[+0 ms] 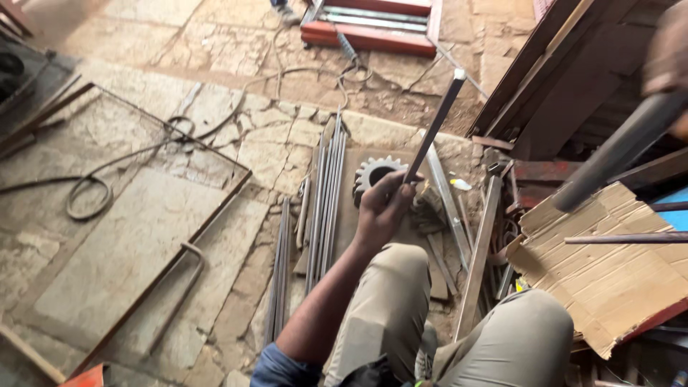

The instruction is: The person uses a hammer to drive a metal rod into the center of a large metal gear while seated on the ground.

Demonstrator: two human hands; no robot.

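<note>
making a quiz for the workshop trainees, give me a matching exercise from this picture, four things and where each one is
Things:
1. thin square steel rod
2. toothed grey metal gear wheel
3. torn brown cardboard sheet
4. red-painted metal frame

Places:
A. at the top of the view, on the stone floor
B. on the right, beside the right knee
C. gripped at its lower end by the left hand, slanting upward
D. on the flat steel plate just beyond the left hand

Pairs: 1-C, 2-D, 3-B, 4-A
</note>
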